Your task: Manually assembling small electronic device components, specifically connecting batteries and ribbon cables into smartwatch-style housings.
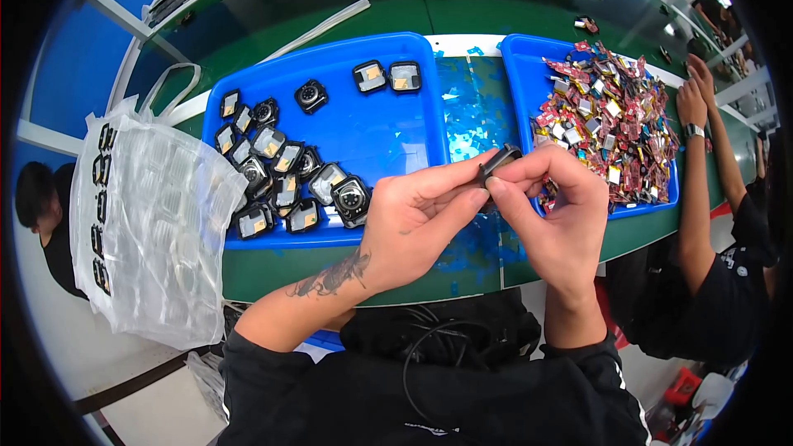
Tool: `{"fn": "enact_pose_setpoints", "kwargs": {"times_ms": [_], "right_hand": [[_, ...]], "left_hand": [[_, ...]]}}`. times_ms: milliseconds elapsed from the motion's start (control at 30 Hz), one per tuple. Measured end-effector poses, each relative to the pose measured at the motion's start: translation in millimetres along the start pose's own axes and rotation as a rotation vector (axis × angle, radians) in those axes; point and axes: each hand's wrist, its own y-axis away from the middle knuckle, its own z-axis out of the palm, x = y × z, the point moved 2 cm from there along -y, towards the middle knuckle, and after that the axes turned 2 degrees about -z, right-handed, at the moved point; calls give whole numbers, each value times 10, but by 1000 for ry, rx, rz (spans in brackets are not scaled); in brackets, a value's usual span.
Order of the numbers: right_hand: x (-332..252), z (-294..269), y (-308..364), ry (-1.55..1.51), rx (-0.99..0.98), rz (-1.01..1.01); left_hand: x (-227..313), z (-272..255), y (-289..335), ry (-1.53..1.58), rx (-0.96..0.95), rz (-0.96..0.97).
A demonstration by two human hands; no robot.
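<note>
My left hand (417,219) and my right hand (557,211) meet over the gap between two blue trays. Both pinch a small black smartwatch case (500,163), seen nearly edge-on, between thumbs and fingers. Its inside is turned from sight. Left of my hands, the left blue tray (384,144) carries several black watch cases, most piled in its left half. A watch case with a round sensor back (351,199) lies closest to my left wrist. Beyond my right hand, the right blue tray (522,74) is heaped with small circuit boards and batteries (607,120).
Blue film scraps (467,107) litter the green bench (330,277) between the trays. A clear plastic bag of trays (149,231) hangs at the left. Cables (446,334) lie near my lap. A co-worker's arm (695,190) is at the right, another person (49,215) at the left.
</note>
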Motion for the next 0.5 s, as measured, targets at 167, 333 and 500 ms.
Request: {"fn": "enact_pose_setpoints", "kwargs": {"times_ms": [167,333,500], "right_hand": [[-33,-78,19,46,24,-10],[0,-21,-7,94,102,-224],[153,98,47,-316,157,-111]], "left_hand": [[40,1,28,-100,9,-71],[67,-2,23,-118,21,35],[46,-32,-30,173,21,-6]]}}
